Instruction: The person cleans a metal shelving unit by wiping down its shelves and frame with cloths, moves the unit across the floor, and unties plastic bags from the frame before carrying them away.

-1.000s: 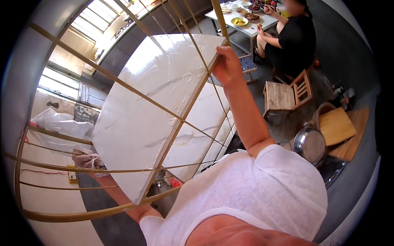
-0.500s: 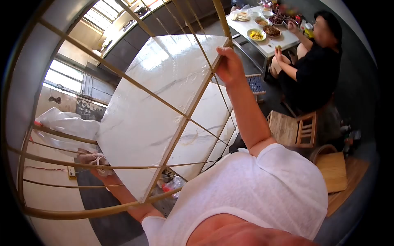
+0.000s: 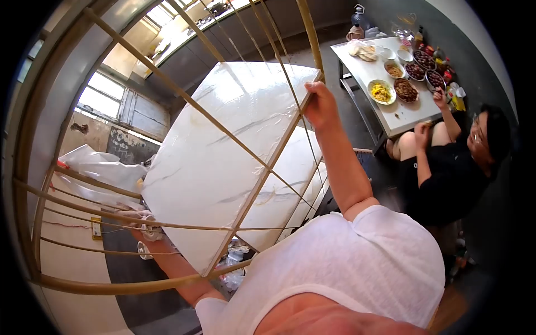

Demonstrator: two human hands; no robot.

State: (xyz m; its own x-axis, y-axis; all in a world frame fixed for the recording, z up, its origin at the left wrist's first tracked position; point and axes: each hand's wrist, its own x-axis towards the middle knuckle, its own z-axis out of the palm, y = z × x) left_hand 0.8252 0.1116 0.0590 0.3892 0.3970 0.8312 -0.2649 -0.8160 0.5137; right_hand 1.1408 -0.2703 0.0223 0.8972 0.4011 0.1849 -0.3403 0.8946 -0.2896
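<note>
A glossy white panel (image 3: 218,145) with grey marble veins and a narrow edge fills the middle of the view. My right hand (image 3: 322,106) is closed around its upper right edge. At its lower left side, my left hand (image 3: 134,216) is closed on a pale, crumpled cloth (image 3: 151,230), partly behind thin rods. More white marbled surface (image 3: 273,198) shows below the panel's edge. A brownish frame of rods and wires (image 3: 218,125) crosses in front of the panel and both hands.
On the right a person in black (image 3: 452,178) sits by a white table (image 3: 405,114) bearing several bowls and plates of food. A translucent plastic bag (image 3: 103,167) hangs at left. A counter (image 3: 195,30) runs along the back, and a weathered door (image 3: 142,114) stands by the window.
The view has shifted, so the panel sits slightly lower and further right. The seated person appears lower, with a hand near the bowls. My hands keep their places on panel and cloth.
</note>
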